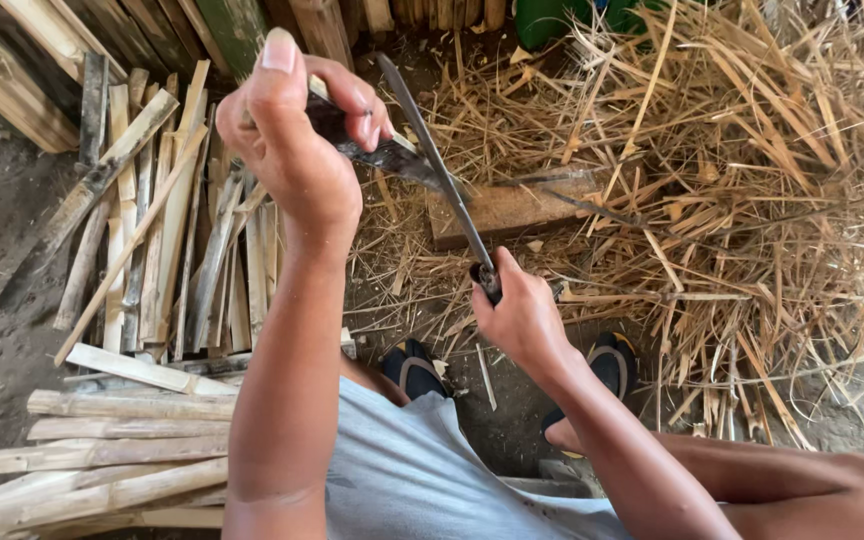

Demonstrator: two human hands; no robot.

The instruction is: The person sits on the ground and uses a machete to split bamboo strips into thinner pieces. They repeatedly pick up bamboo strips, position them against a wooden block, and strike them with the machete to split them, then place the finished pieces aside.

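Splitting a bamboo strip with a blade.
Left hand (297,150) grips the bamboo strip (377,152); right hand (522,315) clasps the blade (437,165), which needs steady downward pressure next.

Split slats (167,250) left, shavings pile (752,180) right.

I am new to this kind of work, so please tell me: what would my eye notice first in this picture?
First, at the centre, the left hand grips a dark bamboo piece while the right hand holds a long knife against it. To the right lies a big heap of pale shavings. At the left, split bamboo slats lie on the dirt ground, with thicker cut sticks stacked below them.
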